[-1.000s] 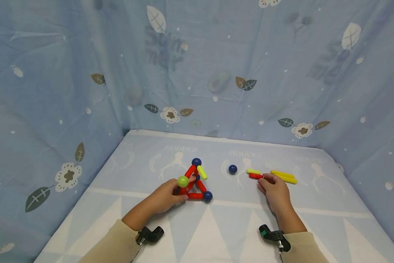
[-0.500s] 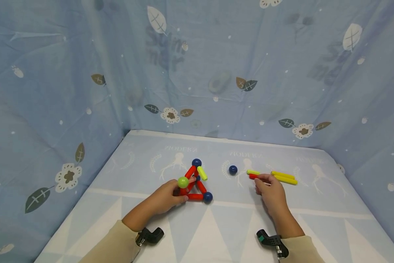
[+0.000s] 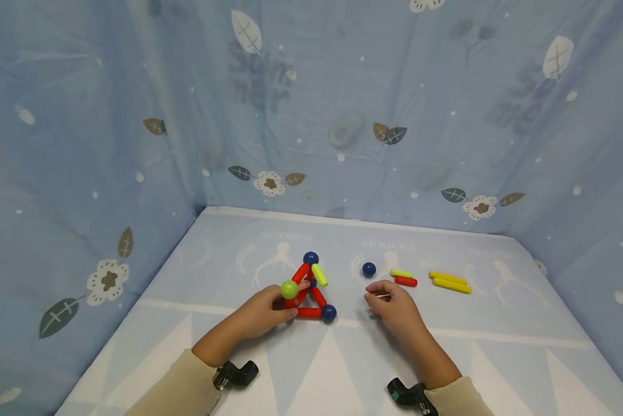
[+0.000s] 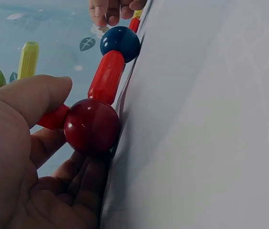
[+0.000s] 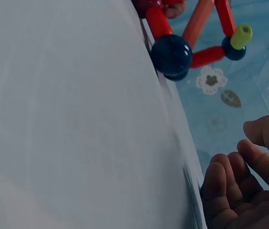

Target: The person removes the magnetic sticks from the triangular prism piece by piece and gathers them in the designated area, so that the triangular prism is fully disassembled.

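Note:
My left hand (image 3: 262, 312) grips a frame of red rods (image 3: 309, 312) and balls at its left side. In the left wrist view, thumb and fingers are around a red rod beside a dark red ball (image 4: 91, 126). The frame has a blue ball (image 3: 329, 313) at its front right corner and another blue ball (image 3: 311, 258) at the back. A lime-green ball (image 3: 289, 289) sits above the left hand, and a lime rod (image 3: 319, 275) sticks out from the back ball. My right hand (image 3: 395, 306) hovers right of the frame, fingers loosely curled with nothing between them.
A loose blue ball (image 3: 369, 269) lies just beyond the right hand. Farther right are a short lime rod (image 3: 401, 273), a red rod (image 3: 405, 281) and two long yellow rods (image 3: 452, 285). Patterned blue cloth (image 3: 316, 115) hangs behind the table.
My right hand has left the loose red rod and moved left toward the frame, leaving that rod lying on the table. The left hand and frame have stayed put.

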Demonstrator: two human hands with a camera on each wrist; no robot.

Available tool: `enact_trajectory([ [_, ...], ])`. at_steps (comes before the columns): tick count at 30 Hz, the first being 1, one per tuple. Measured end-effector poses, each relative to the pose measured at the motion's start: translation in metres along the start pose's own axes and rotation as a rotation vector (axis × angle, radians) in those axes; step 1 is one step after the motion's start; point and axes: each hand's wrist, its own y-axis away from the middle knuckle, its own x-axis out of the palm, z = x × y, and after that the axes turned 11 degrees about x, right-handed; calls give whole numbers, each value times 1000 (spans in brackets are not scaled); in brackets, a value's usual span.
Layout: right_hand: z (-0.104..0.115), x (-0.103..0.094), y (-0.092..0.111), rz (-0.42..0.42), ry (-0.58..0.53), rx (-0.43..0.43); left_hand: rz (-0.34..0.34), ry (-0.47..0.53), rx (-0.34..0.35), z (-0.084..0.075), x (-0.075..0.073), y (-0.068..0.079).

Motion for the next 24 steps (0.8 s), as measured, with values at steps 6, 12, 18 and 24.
enact_trajectory([
  [6, 11, 27, 4, 113, 90, -38, -14, -3, -16, 2, -2, 1],
  [12, 22, 42, 11, 222, 231, -89, -22, 3, 7, 1, -3, 0],
  [18, 24, 55, 15, 264, 298, -117, -17, 18, 8, 0, -2, 0],
  [24, 20, 58, 16, 207, 301, -138, 6, 54, 36, 0, 0, -2],
])
